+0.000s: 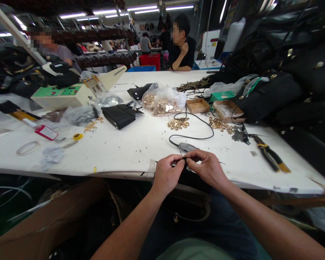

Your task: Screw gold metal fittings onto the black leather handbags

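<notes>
My left hand (169,169) and my right hand (206,166) meet at the table's front edge, fingertips pinched together. Between them is a small black piece (184,158), perhaps part of a bag; the fingers cover most of it. Below the hands a dark bag (191,211) with a pale rim and a small gold fitting (176,217) rests at my lap. Just beyond my right hand lies a grey hand-held tool (187,147) with a black cord (197,138), its front end partly hidden by the hand.
The white table (124,148) bears gold hardware (178,124), a plastic bag of fittings (162,103), a black pouch (120,115), cardboard boxes (197,106) and pliers (271,153). Black bags (271,94) are piled right. A green-panelled machine (62,95) stands left. A person (182,47) leans on the far edge.
</notes>
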Available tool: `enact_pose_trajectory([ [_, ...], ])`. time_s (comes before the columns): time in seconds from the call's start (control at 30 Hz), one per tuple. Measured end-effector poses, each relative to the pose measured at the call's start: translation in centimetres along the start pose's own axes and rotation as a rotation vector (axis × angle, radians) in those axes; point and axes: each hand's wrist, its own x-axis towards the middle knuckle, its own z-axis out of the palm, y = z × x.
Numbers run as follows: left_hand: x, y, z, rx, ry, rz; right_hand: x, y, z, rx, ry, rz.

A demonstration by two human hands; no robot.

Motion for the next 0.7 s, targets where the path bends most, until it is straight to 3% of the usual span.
enact_pose_trajectory([
  [0.23, -0.3, -0.2, -0.1, -0.012, -0.022, -0.023, 0.0, -0.1, 0.4, -0.044, 0.006, -0.006],
  [0.47, -0.1, -1.1, -0.3, -0.052, -0.048, -0.023, 0.1, 0.2, -0.1, 0.057, -0.08, 0.066],
  [0.7, -0.2, -0.9, -0.1, 0.003, -0.033, 0.005, 0.3, 0.0, 0.1, 0.102, -0.07, 0.124],
])
